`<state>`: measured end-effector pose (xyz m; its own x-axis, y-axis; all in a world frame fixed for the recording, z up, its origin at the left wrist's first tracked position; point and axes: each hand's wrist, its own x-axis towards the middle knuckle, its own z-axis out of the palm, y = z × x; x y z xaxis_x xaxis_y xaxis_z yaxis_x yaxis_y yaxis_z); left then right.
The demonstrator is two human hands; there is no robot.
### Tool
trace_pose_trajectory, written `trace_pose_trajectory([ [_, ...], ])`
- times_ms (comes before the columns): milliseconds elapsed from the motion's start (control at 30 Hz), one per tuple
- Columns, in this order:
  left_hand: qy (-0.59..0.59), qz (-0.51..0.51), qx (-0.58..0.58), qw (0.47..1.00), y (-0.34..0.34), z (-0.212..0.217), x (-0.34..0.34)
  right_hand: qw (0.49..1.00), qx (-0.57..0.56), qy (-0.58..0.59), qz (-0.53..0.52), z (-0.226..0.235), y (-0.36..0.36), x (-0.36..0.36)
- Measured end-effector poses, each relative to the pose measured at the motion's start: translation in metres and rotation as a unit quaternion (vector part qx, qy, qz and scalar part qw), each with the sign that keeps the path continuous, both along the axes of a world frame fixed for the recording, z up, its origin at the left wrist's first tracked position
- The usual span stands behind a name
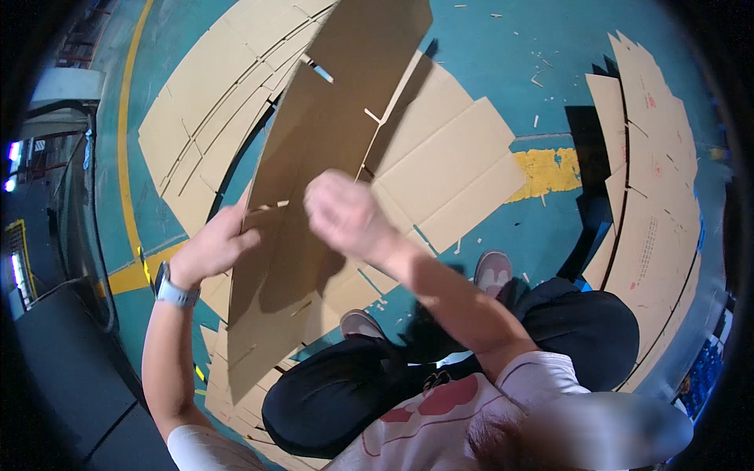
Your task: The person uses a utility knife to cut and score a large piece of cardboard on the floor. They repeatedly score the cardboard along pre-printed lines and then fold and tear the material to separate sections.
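Note:
A large brown cardboard sheet (pixel 275 243) with slots cut in its edges stands tilted in front of me. My left hand (pixel 212 247), with a pale watch strap at the wrist, grips its left edge; the thumb shows and the fingertips are partly hidden by the board. Over the middle of the sheet is my right hand (pixel 345 216), closed like a fist and slightly blurred. Whatever its fingers may hold is hidden. Beneath and beyond lies another flat creased cardboard piece (pixel 448 165) on the floor.
Slotted cardboard sheets (pixel 204 102) lie at the far left, and a long stack of cardboard (pixel 652 180) stands at the right. Small cardboard scraps (pixel 536 122) litter the green floor (pixel 503 71). Dark equipment (pixel 63 377) is at the left. My shoes (pixel 493 271) are close to the flat cardboard.

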<state>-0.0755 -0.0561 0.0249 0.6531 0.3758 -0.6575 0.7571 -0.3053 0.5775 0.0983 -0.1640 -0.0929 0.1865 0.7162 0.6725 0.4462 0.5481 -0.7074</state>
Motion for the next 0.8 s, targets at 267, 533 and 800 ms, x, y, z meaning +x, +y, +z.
trace_pose_trajectory([
  [267, -0.143, 0.304, -0.136, 0.932, 0.045, -0.026, 0.081, 0.922, -0.275, 0.263, -0.067, -0.053, 0.069, 0.032],
  [533, -0.149, 0.318, -0.064, 0.934, 0.052, -0.034, 0.116, 0.912, -0.356, 0.2, -0.041, -0.056, 0.082, 0.059],
  [800, -0.101, 0.223, -0.079, 0.966, 0.076, -0.035, 0.118, 0.916, -0.365, 0.164, -0.019, -0.048, 0.083, 0.065],
])
